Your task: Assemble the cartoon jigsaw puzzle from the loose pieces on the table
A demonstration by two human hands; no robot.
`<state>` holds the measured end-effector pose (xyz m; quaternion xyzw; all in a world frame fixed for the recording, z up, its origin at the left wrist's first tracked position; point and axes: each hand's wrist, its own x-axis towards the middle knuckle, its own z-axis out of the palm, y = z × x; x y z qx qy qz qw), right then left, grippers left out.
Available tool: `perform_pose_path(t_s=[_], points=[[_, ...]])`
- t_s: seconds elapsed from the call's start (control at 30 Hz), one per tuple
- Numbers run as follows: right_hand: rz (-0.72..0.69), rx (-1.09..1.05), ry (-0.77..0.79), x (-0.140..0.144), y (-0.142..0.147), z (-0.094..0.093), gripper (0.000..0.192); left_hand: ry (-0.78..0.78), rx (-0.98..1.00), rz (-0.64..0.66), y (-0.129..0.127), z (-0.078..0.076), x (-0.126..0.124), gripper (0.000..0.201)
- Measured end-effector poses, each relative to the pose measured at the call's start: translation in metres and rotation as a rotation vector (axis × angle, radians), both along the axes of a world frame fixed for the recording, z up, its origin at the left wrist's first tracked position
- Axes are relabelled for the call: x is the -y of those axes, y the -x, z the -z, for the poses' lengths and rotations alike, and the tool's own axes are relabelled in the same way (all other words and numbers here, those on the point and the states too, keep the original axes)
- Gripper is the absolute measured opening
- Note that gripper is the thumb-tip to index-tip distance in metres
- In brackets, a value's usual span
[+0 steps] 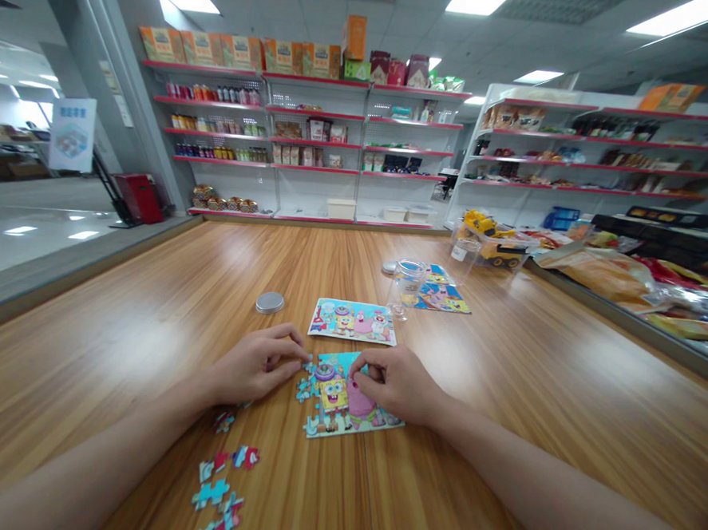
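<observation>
A partly assembled jigsaw puzzle [335,396] with a yellow sponge character and a pink starfish lies on the wooden table; its left side is ragged. My left hand [257,365] is beside that edge, thumb and forefinger closed at a small blue puzzle piece [308,367]. Just below are more blue pieces [305,390]. Over the puzzle's right half rests my right hand [403,386], fingers curled and tips together on the pink figure; anything between them is hidden. Behind the puzzle lies a matching picture card [354,322].
Loose puzzle pieces [213,492] lie scattered at the front left. A silver lid [269,302] sits behind my left hand. Farther right stand a clear jar [409,280], another puzzle [441,298] and a bin with a yellow toy truck [499,248]. Packaged goods [605,274] line the right edge.
</observation>
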<state>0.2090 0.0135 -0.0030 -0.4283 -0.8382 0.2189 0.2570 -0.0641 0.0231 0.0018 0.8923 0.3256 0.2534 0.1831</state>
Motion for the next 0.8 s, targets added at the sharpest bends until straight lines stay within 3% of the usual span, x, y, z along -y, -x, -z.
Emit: perform_pose_path(t_s=[0.5, 0.63, 0.8], points=[[0.004, -0.037, -0.038, -0.001, -0.001, 0.002, 0.015, -0.017, 0.009, 0.011, -0.002, 0.001, -0.002, 0.015], [0.010, -0.086, -0.200, 0.004, 0.000, -0.002, 0.016, -0.020, 0.031, 0.009, -0.002, 0.003, -0.004, 0.014], [-0.180, -0.007, -0.366, 0.010, 0.003, -0.010, 0.026, -0.010, 0.064, -0.003, -0.003, 0.005, -0.006, 0.015]])
